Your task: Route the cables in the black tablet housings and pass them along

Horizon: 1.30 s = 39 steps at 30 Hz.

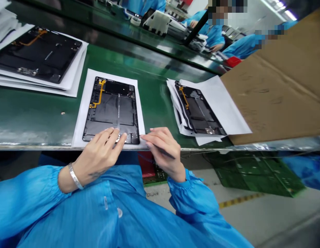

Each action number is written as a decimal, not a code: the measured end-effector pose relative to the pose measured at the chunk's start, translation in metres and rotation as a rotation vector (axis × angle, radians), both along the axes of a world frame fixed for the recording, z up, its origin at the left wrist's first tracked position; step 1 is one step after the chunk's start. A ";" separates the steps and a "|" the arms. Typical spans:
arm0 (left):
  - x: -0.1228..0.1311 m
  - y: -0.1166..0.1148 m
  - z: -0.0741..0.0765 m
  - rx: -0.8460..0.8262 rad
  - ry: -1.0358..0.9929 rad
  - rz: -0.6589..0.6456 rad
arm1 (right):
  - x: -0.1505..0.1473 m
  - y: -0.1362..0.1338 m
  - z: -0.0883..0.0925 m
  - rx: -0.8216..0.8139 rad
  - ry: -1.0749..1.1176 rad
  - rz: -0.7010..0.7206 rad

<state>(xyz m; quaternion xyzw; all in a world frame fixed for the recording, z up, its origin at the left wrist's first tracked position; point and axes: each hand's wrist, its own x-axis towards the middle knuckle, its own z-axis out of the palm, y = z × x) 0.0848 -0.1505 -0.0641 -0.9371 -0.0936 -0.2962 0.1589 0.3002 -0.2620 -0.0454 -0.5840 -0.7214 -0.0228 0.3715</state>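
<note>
A black tablet back housing (pixel 126 103) with an orange flex cable (pixel 101 94) lies on a white paper sheet (pixel 82 103) in front of me. My left hand (pixel 100 151) rests on the housing's near edge, fingers stretched out and slightly apart, covering part of that edge. Just right of the housing's near right corner is my right hand (pixel 165 150), closed around a slim dark tool (pixel 163 151). Its fingers hide much of the tool, so I cannot tell its exact kind.
More black housings lie on paper stacks, one at the left (pixel 43 57) and one at the right (pixel 201 110). A large cardboard box (pixel 276 82) stands on the right. A tiny part (pixel 62 113) lies on the green bench (pixel 154 69). People in blue work across the bench.
</note>
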 end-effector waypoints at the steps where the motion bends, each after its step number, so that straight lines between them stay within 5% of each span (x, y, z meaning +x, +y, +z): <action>1: 0.000 0.000 0.001 -0.006 -0.003 0.004 | -0.001 0.000 -0.001 0.042 0.069 -0.029; 5: -0.004 0.009 0.003 -0.105 -0.002 -0.020 | -0.008 0.004 -0.003 0.131 0.394 -0.128; 10: -0.015 0.026 0.005 -0.343 -0.017 -0.159 | -0.023 0.017 -0.003 0.011 0.500 -0.058; 39: -0.013 0.030 0.003 -0.229 -0.018 -0.196 | -0.028 0.025 -0.004 -0.050 0.348 0.110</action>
